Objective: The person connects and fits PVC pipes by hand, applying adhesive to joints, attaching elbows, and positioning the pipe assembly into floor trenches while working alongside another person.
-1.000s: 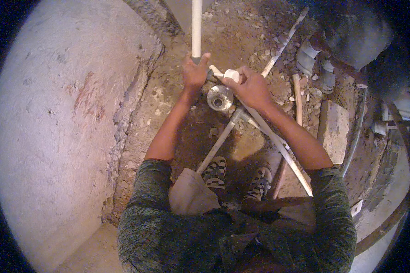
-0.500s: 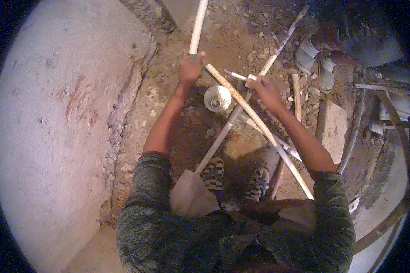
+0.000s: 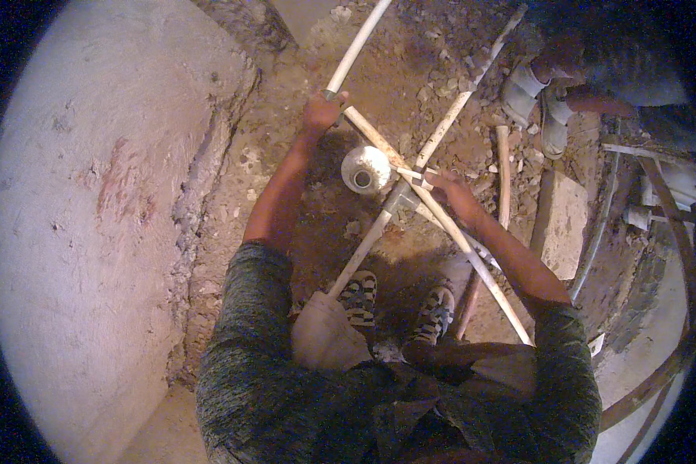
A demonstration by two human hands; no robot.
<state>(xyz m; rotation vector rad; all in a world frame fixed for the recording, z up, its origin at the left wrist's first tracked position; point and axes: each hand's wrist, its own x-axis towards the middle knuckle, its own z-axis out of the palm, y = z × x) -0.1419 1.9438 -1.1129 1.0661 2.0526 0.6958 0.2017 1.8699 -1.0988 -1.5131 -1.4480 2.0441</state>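
Observation:
My left hand (image 3: 321, 114) is closed around the lower end of a long white pipe (image 3: 359, 46), where a dark grey fitting shows. My right hand (image 3: 454, 195) pinches a short white stick (image 3: 414, 176) and holds it beside the grey tee fitting (image 3: 400, 198) of a pipe run on the ground. A pale wooden handle (image 3: 441, 213) slants across that run, between my hands and down toward my right knee. Left of the crossing stands a round whitish can (image 3: 366, 170) with a hole in its top. What the stick's tip touches is too small to tell.
A rough plastered wall (image 3: 93, 216) rises on the left. At the upper right are another person's shoes (image 3: 522, 97). A brownish rod (image 3: 503, 170) and a stone block (image 3: 562, 224) lie to the right, with loose rubble (image 3: 441, 77) beyond my hands.
My right hand has moved down and nearer to me with the white stick, from the far pipe to the tee. The pipe in my left hand has tilted to the right.

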